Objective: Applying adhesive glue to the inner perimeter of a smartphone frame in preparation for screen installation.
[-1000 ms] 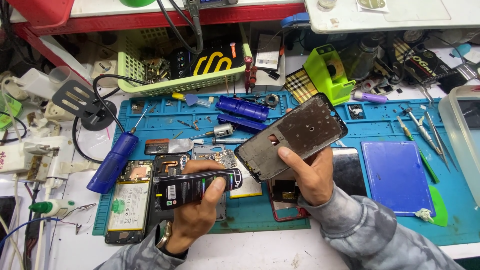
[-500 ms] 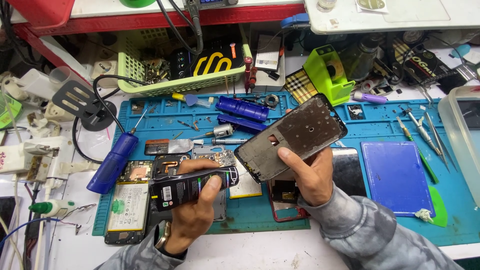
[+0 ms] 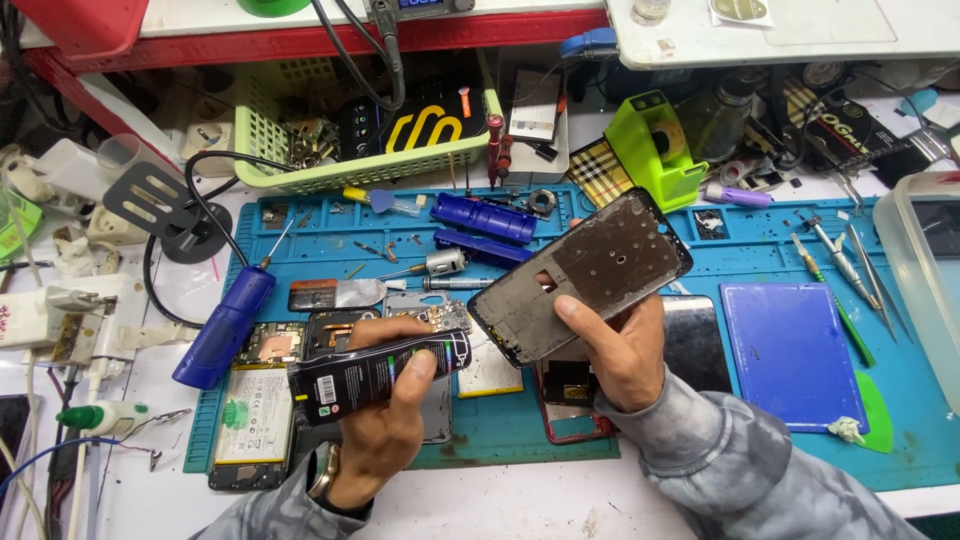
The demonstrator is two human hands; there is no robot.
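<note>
The left hand still grips the black tube over the blue mat, while the right hand has tipped the held phone frame a little closer.

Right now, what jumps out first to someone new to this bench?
The two hands at centre, above the blue work mat: the right hand holds up a dark phone frame, tilted, and the left hand grips a black glue tube pointing toward it. Next, an opened phone with its battery showing lies on the mat's left edge, beside a blue-handled screwdriver.
</note>
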